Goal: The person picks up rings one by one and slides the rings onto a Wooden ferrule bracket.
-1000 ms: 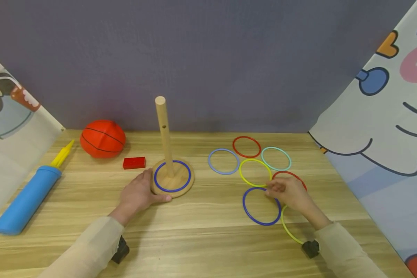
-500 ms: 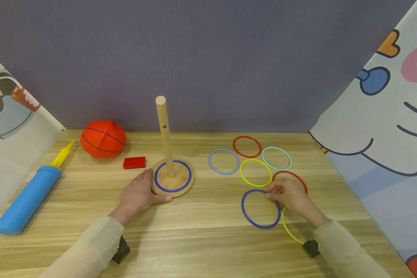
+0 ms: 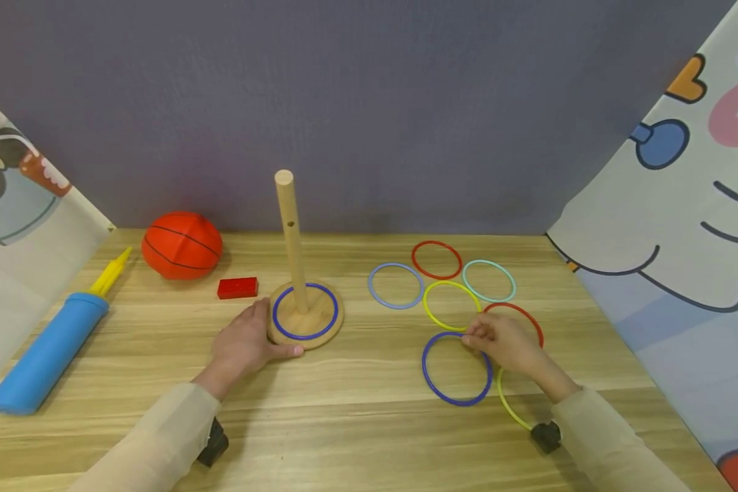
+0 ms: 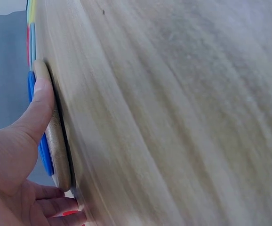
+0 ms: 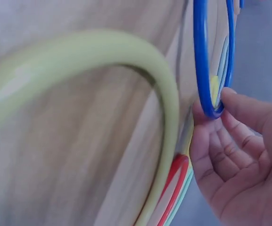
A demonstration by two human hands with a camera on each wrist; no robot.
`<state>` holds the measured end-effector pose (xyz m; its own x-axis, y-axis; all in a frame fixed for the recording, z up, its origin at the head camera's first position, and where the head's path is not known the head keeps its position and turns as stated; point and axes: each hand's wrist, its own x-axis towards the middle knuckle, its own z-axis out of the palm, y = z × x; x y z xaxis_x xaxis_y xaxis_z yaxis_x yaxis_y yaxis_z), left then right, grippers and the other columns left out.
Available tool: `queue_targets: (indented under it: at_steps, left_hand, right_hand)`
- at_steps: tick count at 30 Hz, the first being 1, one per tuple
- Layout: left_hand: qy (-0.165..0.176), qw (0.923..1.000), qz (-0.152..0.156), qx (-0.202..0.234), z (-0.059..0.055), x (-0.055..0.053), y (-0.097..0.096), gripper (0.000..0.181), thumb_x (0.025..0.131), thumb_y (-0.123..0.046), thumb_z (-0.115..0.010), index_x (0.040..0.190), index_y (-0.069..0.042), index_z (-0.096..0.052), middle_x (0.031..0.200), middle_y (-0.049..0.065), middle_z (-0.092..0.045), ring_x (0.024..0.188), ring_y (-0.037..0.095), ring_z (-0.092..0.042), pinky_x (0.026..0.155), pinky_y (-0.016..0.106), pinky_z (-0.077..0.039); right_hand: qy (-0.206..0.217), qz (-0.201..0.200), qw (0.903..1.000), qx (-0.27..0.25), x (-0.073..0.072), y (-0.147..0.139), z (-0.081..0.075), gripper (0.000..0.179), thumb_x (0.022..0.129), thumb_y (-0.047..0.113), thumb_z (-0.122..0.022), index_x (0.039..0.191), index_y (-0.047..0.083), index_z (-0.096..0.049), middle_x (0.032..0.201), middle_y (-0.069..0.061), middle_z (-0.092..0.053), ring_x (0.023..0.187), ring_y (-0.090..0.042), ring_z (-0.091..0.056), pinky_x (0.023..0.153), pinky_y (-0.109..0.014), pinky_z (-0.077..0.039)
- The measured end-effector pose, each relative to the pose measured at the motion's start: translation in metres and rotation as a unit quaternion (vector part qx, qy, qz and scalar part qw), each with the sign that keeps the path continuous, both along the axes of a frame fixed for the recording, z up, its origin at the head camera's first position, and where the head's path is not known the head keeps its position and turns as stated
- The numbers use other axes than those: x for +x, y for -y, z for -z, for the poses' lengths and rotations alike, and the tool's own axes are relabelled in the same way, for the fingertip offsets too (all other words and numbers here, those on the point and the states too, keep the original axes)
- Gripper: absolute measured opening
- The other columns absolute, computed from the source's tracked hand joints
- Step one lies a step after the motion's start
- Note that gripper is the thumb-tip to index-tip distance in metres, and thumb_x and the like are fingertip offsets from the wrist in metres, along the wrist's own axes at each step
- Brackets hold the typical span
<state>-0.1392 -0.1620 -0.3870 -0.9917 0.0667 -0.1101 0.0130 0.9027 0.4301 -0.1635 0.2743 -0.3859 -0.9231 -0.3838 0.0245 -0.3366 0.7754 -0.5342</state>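
Note:
My left hand (image 3: 241,345) holds the round base of a wooden ring-toss stand (image 3: 293,253), thumb along its near edge and fingers around its left side. A blue ring (image 3: 305,337) lies on that base, around the upright peg. Over on the right, my right hand (image 3: 507,342) pinches a dark blue ring (image 3: 461,404) between thumb and fingers. The right wrist view shows this blue ring (image 5: 202,56) tilted up from the table. Under the right forearm lies a yellow-green ring (image 3: 509,404), partly hidden; a red ring (image 3: 531,320) is partly covered by the hand.
Beyond the right hand lie a yellow ring (image 3: 426,307), a light blue ring (image 3: 370,283), a red ring (image 3: 436,242) and a turquoise ring (image 3: 514,280). Left of the stand are a red block (image 3: 238,288), a red ball (image 3: 182,246) and a blue hand pump (image 3: 52,352).
My right hand has shifted slightly left, and the dark blue ring it pinches has moved left and a little nearer, tilting up. The left hand and stand have stayed put.

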Motion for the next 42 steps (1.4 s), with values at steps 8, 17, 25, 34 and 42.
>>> queue_targets:
  at_steps: [8, 17, 25, 34, 42]
  left_hand:
    - [-0.002, 1.0000, 0.004, -0.004, -0.002, 0.001, 0.000, 0.118, 0.072, -0.058, -0.087, 0.149, 0.012, -0.031, 0.147, 0.034, -0.044, 0.132, 0.050, -0.047, 0.095, 0.062, -0.048]
    - [0.002, 0.9999, 0.005, -0.011, -0.003, 0.001, 0.000, 0.121, 0.073, -0.060, -0.085, 0.151, 0.013, -0.028, 0.150, 0.036, -0.040, 0.135, 0.050, -0.044, 0.097, 0.063, -0.046]
    - [0.000, 0.9999, 0.008, -0.013, -0.002, 0.000, 0.002, 0.121, 0.074, -0.061, -0.084, 0.151, 0.013, -0.027, 0.151, 0.035, -0.039, 0.136, 0.050, -0.043, 0.098, 0.064, -0.045]
    - [0.001, 0.9998, 0.009, -0.016, 0.001, -0.001, 0.001, 0.119, 0.076, -0.059, -0.084, 0.151, 0.013, -0.027, 0.152, 0.035, -0.039, 0.138, 0.049, -0.042, 0.101, 0.063, -0.044]
    - [-0.001, 0.9999, 0.009, -0.013, 0.000, 0.001, 0.001, 0.117, 0.076, -0.058, -0.084, 0.150, 0.013, -0.029, 0.150, 0.034, -0.042, 0.136, 0.048, -0.044, 0.101, 0.062, -0.045]
  right_hand:
    - [-0.030, -0.012, 0.9995, -0.007, 0.000, 0.003, -0.015, 0.008, 0.090, 0.014, -0.078, 0.095, 0.008, -0.079, 0.074, 0.010, -0.072, 0.065, -0.004, -0.065, 0.063, -0.026, -0.050]
    - [-0.027, -0.017, 0.9990, -0.033, -0.001, 0.015, -0.039, 0.013, 0.093, 0.013, -0.075, 0.104, 0.006, -0.080, 0.079, 0.001, -0.075, 0.054, -0.006, -0.060, 0.053, -0.026, -0.049]
    - [0.003, -0.028, 0.9962, -0.083, -0.007, 0.042, -0.067, 0.013, 0.095, 0.014, -0.073, 0.105, 0.008, -0.079, 0.081, 0.002, -0.074, 0.080, -0.022, -0.073, 0.073, -0.029, -0.057]
    - [-0.004, -0.044, 0.9946, -0.094, -0.019, 0.075, -0.113, 0.020, 0.094, 0.017, -0.075, 0.108, 0.003, -0.078, 0.083, -0.001, -0.077, 0.077, -0.018, -0.074, 0.075, -0.030, -0.056]
    - [-0.035, -0.049, 0.9928, -0.104, -0.027, 0.111, -0.160, 0.016, 0.094, 0.022, -0.076, 0.104, 0.011, -0.081, 0.081, 0.002, -0.077, 0.076, -0.013, -0.074, 0.071, -0.026, -0.055]
